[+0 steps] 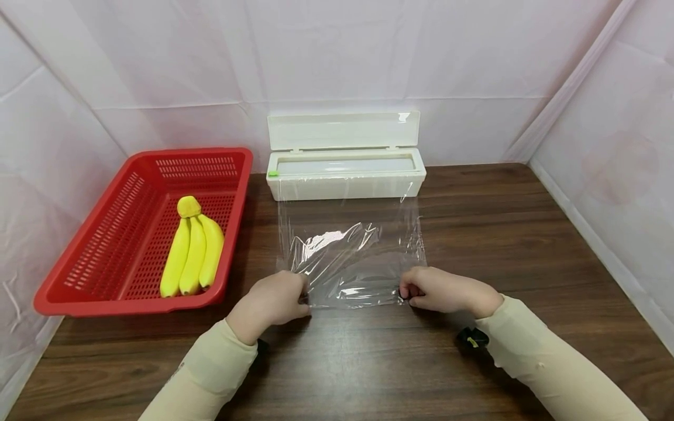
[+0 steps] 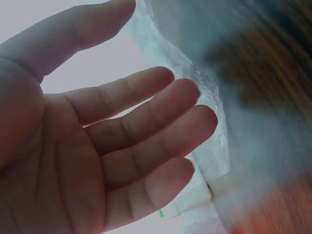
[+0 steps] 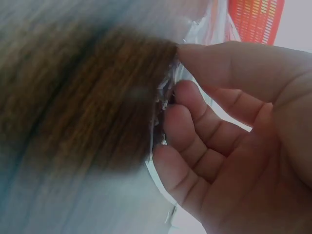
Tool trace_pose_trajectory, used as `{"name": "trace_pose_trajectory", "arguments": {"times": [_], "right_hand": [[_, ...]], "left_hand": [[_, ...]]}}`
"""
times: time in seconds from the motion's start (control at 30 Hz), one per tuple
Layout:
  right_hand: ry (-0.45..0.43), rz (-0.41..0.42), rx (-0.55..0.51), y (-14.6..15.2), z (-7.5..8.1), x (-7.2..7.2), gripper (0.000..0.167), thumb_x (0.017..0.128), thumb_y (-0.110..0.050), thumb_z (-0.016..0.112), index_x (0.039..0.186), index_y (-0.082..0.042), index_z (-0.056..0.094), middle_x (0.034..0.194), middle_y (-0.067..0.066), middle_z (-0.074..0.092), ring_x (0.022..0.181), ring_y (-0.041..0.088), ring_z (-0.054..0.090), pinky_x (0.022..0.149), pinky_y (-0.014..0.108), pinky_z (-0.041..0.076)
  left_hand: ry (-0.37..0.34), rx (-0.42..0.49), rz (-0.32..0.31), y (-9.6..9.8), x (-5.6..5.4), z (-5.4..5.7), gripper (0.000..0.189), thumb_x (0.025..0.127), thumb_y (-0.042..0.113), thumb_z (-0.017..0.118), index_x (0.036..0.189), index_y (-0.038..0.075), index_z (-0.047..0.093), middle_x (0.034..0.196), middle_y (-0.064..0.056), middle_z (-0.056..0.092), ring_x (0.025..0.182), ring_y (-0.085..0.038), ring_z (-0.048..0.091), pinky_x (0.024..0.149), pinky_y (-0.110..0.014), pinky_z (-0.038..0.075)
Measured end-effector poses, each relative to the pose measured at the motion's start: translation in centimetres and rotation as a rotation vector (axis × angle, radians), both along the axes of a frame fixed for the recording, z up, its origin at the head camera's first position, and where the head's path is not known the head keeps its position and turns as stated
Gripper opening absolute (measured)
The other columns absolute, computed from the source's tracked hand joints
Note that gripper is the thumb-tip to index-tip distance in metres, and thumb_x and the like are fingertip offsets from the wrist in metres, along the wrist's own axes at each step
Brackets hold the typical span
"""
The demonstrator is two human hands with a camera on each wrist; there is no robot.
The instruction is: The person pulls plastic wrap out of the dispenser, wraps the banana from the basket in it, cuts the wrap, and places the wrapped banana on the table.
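A sheet of clear plastic wrap [image 1: 347,251] stretches from a white dispenser box [image 1: 344,186] at the back over the dark wood table. My left hand [image 1: 271,298] is at the sheet's near left corner; in the left wrist view its fingers [image 2: 165,131] are slightly bent, the thumb stands apart, and wrap shows behind the fingertips. At the near right corner, my right hand [image 1: 439,290] grips the wrap's edge. In the right wrist view the curled fingers [image 3: 178,126] and thumb lie along that crumpled edge.
The dispenser's lid [image 1: 344,131] stands raised against the white cloth backdrop. At left, a red plastic basket [image 1: 239,234] holds a bunch of yellow bananas [image 1: 195,251]. A green piece [image 1: 272,173] sits at the dispenser's left front edge. White cloth walls bound the table [image 1: 526,245] on both sides.
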State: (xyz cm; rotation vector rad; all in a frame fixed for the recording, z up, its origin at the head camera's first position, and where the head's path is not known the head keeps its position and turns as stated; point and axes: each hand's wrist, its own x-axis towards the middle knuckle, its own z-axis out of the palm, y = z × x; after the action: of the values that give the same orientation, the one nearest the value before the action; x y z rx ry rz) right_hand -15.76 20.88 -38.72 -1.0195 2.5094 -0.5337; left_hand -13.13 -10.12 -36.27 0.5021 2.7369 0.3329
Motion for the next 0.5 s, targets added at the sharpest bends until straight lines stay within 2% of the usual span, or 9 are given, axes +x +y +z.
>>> {"name": "trace_pose_trajectory", "arguments": {"times": [0.23, 0.5], "right_hand": [[0.023, 0.014, 0.006, -0.16, -0.16, 0.07, 0.017, 0.080, 0.002, 0.062, 0.079, -0.013, 0.055, 0.075, -0.003, 0.047, 0.068, 0.006, 0.042, 0.062, 0.021, 0.036], [0.029, 0.022, 0.020, -0.17, -0.15, -0.02, 0.018, 0.079, 0.001, 0.064, 0.077, -0.014, 0.055, 0.074, -0.004, 0.047, 0.068, 0.004, 0.041, 0.063, 0.021, 0.036]], "left_hand": [[0.034, 0.004, -0.010, -0.06, -0.10, 0.28, 0.023, 0.075, 0.025, 0.074, 0.084, 0.010, 0.059, 0.071, -0.002, 0.057, 0.066, -0.017, 0.057, 0.058, -0.038, 0.048], [0.074, 0.001, -0.020, -0.17, -0.08, 0.75, 0.018, 0.077, 0.023, 0.069, 0.082, 0.010, 0.058, 0.073, -0.003, 0.059, 0.070, -0.020, 0.061, 0.058, -0.039, 0.048]]}}
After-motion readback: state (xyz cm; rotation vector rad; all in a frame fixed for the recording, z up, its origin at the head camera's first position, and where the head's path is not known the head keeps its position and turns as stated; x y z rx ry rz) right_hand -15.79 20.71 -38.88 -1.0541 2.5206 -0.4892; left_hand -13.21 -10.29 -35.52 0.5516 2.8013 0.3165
